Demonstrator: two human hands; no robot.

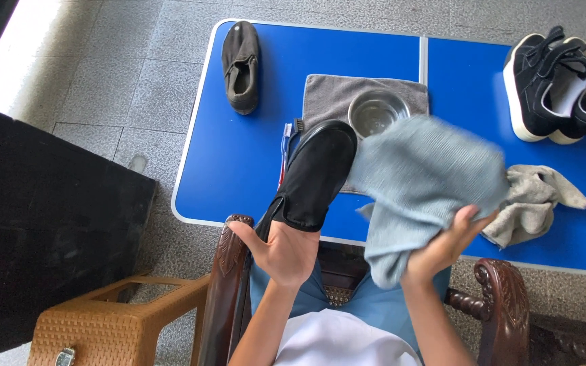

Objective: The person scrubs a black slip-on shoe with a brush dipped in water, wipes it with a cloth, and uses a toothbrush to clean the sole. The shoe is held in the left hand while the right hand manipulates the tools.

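Above the blue table [232, 176], left fingers [252, 237] clasp a black shoe [317, 173], right fingers [466, 220] pinch a cloth [422, 183].

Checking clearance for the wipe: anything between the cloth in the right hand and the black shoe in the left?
Nothing visible. The light blue cloth in the right hand hangs right beside the black shoe held by the left hand, above the blue table.

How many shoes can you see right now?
4. One black slip-on shoe is in the left hand; another slip-on lies at the blue table's far left corner; a black-and-white pair sits at its far right, partly cut off.
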